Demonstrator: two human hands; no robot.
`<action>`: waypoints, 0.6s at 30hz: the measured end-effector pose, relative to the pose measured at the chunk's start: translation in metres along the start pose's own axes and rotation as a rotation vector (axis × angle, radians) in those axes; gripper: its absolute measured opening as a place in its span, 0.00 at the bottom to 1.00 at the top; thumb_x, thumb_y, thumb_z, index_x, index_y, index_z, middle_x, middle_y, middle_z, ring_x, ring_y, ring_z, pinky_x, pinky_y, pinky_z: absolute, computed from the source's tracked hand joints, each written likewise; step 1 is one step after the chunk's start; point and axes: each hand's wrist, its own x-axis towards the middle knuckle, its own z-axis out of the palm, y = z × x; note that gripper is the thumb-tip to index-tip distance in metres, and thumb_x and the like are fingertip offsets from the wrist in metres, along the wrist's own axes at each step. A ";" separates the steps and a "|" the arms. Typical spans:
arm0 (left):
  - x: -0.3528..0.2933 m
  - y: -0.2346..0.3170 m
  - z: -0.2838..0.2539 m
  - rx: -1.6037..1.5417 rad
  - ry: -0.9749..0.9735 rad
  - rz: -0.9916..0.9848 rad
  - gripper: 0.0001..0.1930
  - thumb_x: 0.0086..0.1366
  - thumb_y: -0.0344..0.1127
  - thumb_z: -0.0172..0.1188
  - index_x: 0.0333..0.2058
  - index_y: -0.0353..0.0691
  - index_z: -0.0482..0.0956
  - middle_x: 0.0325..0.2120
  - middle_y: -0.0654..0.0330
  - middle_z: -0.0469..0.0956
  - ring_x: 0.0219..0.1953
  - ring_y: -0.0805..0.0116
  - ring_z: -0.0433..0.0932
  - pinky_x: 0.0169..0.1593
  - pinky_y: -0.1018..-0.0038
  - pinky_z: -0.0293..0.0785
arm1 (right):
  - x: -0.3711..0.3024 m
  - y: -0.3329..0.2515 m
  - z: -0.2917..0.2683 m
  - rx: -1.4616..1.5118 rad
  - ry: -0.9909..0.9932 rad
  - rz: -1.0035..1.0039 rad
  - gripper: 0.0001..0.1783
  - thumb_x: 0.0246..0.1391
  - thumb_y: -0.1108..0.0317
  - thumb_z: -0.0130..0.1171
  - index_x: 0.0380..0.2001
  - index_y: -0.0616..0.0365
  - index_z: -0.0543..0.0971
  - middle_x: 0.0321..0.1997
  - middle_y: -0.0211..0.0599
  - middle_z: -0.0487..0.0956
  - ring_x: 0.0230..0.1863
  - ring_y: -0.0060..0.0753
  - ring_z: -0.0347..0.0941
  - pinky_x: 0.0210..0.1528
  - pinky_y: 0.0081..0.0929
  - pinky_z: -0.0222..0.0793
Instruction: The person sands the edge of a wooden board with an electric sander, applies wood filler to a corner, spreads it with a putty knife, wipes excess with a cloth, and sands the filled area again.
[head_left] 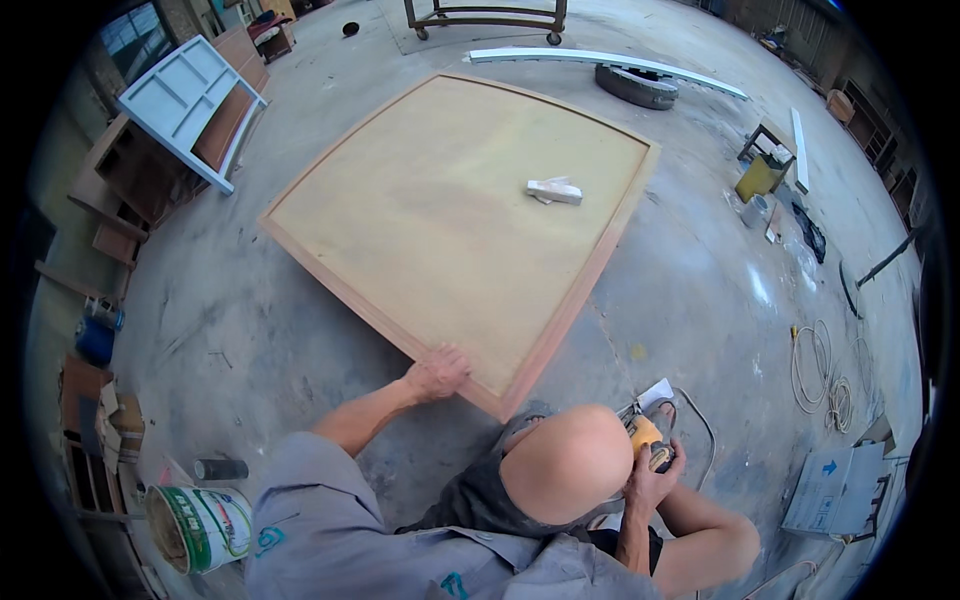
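A large wooden panel [400,220] with a raised reddish frame and a pale yellowish face lies in front of me, one corner toward me. My left hand [438,372] is closed over its near left edge, close to that corner. Down beside my raised knee, my right hand [655,480] grips a yellow and black power tool [645,435]. The knee covers part of this tool, so its full shape cannot be made out. On the panel's right half rests a small white wrapped bundle [555,190], apart from both hands.
A tyre [636,87] sits beyond the panel under a long pale strip [600,62]. At left are a light-blue frame [190,105] and a white-green bucket [200,525]. Right lie a yellow can [760,177], coiled cable [825,385] and a grey-blue carton [832,490].
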 end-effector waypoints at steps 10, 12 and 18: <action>0.065 0.033 -0.032 0.077 0.178 -0.324 0.37 0.64 0.55 0.67 0.59 0.28 0.73 0.49 0.43 0.78 0.52 0.46 0.75 0.57 0.53 0.70 | -0.004 0.015 0.013 0.092 -0.035 0.041 0.28 0.54 0.69 0.70 0.57 0.65 0.74 0.54 0.49 0.76 0.56 0.47 0.73 0.63 0.39 0.66; 0.107 0.058 0.012 0.192 0.109 -0.382 0.37 0.68 0.51 0.62 0.65 0.26 0.67 0.56 0.44 0.73 0.54 0.46 0.73 0.59 0.53 0.69 | -0.005 0.011 0.026 0.081 -0.085 0.048 0.29 0.54 0.68 0.71 0.57 0.65 0.74 0.53 0.49 0.76 0.56 0.47 0.74 0.63 0.39 0.67; 0.136 0.061 0.085 0.462 -0.028 -0.493 0.29 0.72 0.33 0.51 0.68 0.28 0.62 0.53 0.50 0.71 0.53 0.54 0.71 0.55 0.61 0.71 | -0.011 -0.039 0.028 0.013 -0.124 -0.216 0.28 0.54 0.68 0.72 0.56 0.64 0.75 0.52 0.49 0.78 0.52 0.43 0.77 0.58 0.36 0.71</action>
